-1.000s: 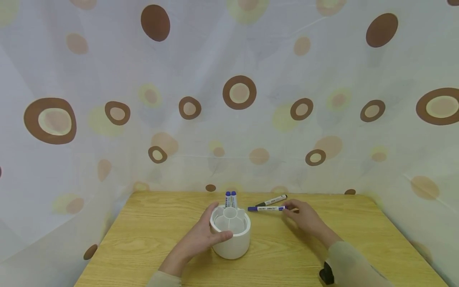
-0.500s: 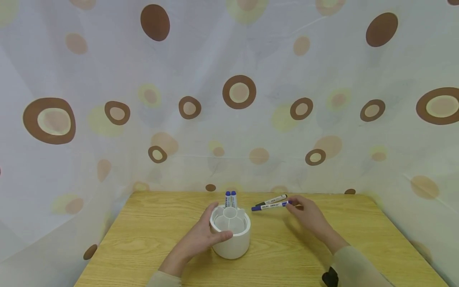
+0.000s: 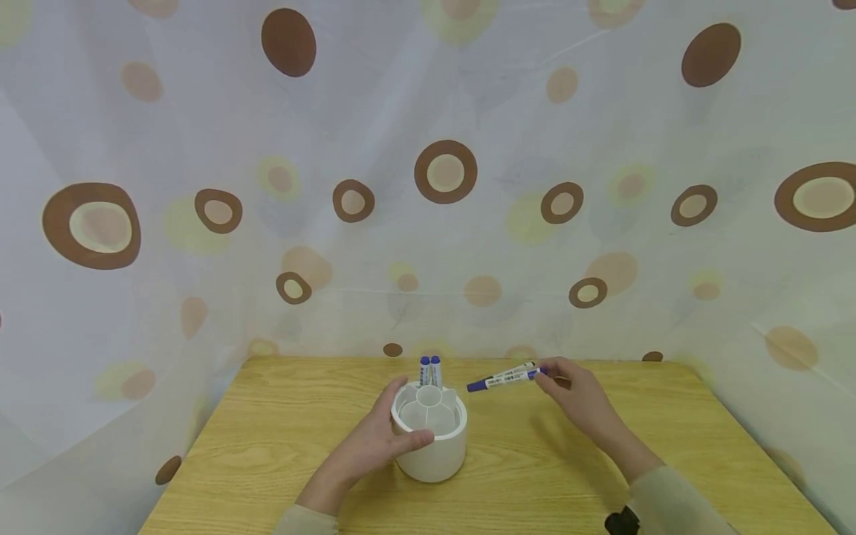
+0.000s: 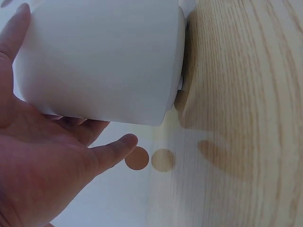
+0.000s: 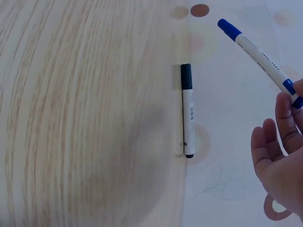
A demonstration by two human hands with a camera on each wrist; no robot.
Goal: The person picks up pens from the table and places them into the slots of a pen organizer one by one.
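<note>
A round white pen holder point(image 3: 431, 457) with inner compartments stands on the table. My left hand point(image 3: 371, 442) grips its left side, thumb across the front rim; the left wrist view shows fingers along its smooth wall point(image 4: 99, 56). Two blue-capped markers point(image 3: 430, 370) stand upright at the holder's back. My right hand point(image 3: 578, 397) pinches a white marker with a blue cap point(image 3: 507, 379) by its tail end. In the right wrist view that marker point(image 5: 260, 59) is raised and slanted, its capped end pointing away from the fingers.
A white marker with a black cap point(image 5: 188, 111) lies on the wooden table point(image 3: 301, 416) near its back edge, partly behind the held marker in the head view. A patterned curtain point(image 3: 495, 223) hangs around the table's back and sides.
The right hand has lifted the blue-capped marker off the table, raising its tail end and shifting slightly right. The left hand and pen holder have not moved.
</note>
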